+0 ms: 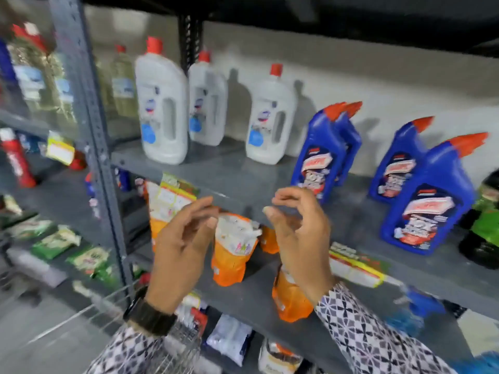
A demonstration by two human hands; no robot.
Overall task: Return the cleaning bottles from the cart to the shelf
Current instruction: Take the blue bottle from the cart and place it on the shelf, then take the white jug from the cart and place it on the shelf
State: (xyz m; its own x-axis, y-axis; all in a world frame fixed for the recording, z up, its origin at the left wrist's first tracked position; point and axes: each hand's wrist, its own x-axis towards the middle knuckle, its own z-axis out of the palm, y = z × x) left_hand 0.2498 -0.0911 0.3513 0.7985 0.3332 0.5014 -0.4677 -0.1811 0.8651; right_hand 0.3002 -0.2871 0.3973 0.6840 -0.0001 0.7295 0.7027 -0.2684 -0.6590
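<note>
White bottles (162,103) with red caps are standing upright on the grey shelf (243,179): one at the front left, a second (207,101) just behind it, and a third (271,117) further right, apart from the pair. Each is carrying a blue and white label and a moulded handle slot. To their right, blue bottles (318,155) with slanted orange-red spouts are standing in a loose row, the nearest (426,203) sitting close to the shelf's front edge, another (397,160) behind it. A green and black bottle (486,220) is showing at the far right edge.

Both hands are hovering in front of the shelf edge, holding nothing. The left hand (181,244) is lying open with the fingers loosely curled, a dark watch (148,317) on its wrist. The right hand (302,233) is also open, its fingers bent toward the thumb without touching anything. Patterned sleeves (378,338) are covering both forearms.

Below, orange pouches (232,249) are standing on the lower shelf, partly hidden behind the hands. Green packets (56,241) are lying to the left past a grey upright post (89,125). A wire cart (178,346) is showing at the bottom, blurred.
</note>
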